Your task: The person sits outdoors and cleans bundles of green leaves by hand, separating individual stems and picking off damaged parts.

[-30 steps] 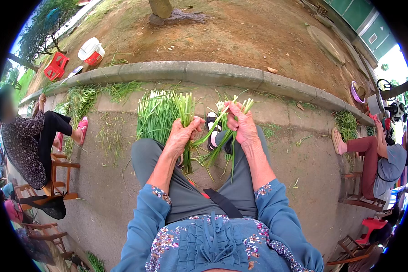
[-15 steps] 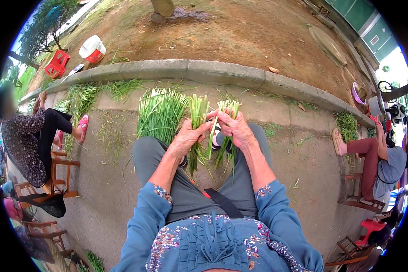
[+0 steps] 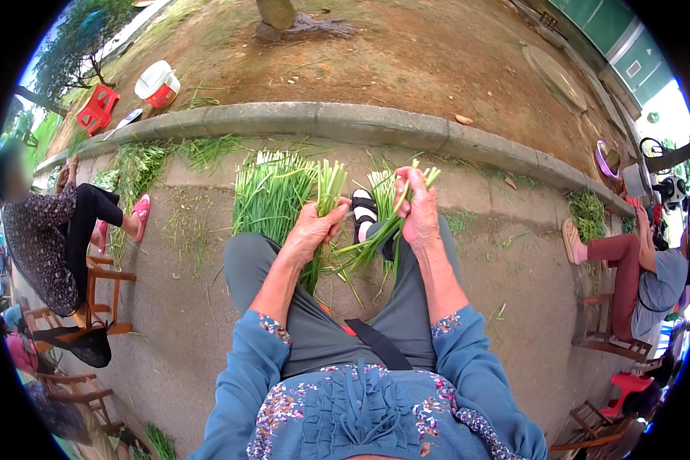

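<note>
My left hand (image 3: 314, 230) is closed around a bunch of garlic chives (image 3: 330, 182), pale cut ends up and green leaves hanging below the fist. To its right, my right hand (image 3: 419, 215) grips a smaller bunch of chives (image 3: 382, 236), tilted so that its leaves trail down to the left between my knees. A large stack of chives (image 3: 268, 195) lies on the ground left of my left hand. Another bundle of chives (image 3: 381, 182) is on the ground just beyond my right hand, partly hidden by it. My sandalled foot (image 3: 363, 207) shows between the hands.
A concrete kerb (image 3: 314, 119) runs across ahead, with bare soil beyond. Loose greens (image 3: 142, 165) are strewn near a seated person (image 3: 46, 230) at left. Another person (image 3: 655, 276) sits at right beside a green heap (image 3: 586, 215). A white-and-red bucket (image 3: 157, 84) stands past the kerb.
My hands have drawn apart. The right hand has risen and turned slightly right, and its chives have swung from near upright to slanting. The left hand still holds its bunch.
</note>
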Tool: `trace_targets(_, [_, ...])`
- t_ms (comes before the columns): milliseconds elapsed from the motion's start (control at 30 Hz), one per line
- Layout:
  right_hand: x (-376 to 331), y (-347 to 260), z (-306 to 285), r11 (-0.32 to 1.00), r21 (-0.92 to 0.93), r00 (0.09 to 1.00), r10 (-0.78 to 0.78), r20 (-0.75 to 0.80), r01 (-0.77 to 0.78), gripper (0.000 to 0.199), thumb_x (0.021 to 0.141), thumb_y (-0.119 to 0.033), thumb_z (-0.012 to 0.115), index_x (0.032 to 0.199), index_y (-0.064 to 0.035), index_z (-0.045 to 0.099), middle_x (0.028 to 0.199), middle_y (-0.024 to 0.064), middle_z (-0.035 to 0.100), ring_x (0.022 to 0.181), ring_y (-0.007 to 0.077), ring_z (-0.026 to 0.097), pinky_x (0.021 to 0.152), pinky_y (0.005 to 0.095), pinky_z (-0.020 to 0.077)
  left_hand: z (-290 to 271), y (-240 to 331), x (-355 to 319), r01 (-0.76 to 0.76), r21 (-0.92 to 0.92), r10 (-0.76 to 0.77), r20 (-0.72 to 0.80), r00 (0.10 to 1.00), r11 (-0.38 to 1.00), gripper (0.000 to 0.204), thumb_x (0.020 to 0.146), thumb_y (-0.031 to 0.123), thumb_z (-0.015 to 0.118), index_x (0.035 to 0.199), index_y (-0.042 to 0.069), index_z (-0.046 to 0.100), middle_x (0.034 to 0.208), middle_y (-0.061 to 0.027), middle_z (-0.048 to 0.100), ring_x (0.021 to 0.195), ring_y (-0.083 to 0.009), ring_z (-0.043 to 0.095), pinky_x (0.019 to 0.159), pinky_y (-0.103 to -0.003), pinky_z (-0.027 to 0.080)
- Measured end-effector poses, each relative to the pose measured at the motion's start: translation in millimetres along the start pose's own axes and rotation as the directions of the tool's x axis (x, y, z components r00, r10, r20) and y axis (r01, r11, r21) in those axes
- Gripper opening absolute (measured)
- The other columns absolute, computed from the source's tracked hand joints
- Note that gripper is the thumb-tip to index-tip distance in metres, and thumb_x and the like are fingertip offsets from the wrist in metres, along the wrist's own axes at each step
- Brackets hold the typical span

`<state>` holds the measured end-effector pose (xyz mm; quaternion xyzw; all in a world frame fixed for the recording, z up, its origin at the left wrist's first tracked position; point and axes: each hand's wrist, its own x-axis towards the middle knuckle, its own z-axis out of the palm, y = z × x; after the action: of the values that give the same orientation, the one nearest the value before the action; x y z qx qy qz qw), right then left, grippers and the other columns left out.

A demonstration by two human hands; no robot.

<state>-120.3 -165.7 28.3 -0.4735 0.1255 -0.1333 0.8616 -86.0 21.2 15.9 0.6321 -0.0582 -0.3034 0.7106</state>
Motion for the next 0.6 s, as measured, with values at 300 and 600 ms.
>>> trace_targets(300, [-2,4,2,0.968,-0.250,1.000,-0.022,0.009,0.024,0.020,0.090,-0.025,0.048,0.086,-0.0074,0.056,0.057,-0.0072,0.040,0.045,0.0015,0.036,0.038,0.0174,0.0255,-2,3,-1,0.090,-0.022,-0.087,0.114,0.990,0.996,0.029,0.086,0.031,0.055,0.089,0.003,0.060,0.052,0.0049,0.039,0.046,-0.0054,0.035,0.043,-0.021,0.027])
trace_targets(600, [-9,21,13,0.927,-0.368,0.982,0.124,0.142,-0.063,0.021,0.076,-0.021,0.070,0.085,-0.0039,0.062,0.072,-0.0026,0.058,0.060,0.0042,0.049,0.051,0.0192,0.0379,2,-8,0,0.093,-0.019,-0.087,0.218,0.972,0.995,0.027,0.085,0.029,0.058,0.078,0.003,0.058,0.053,0.0044,0.041,0.046,-0.0057,0.036,0.043,-0.021,0.027])
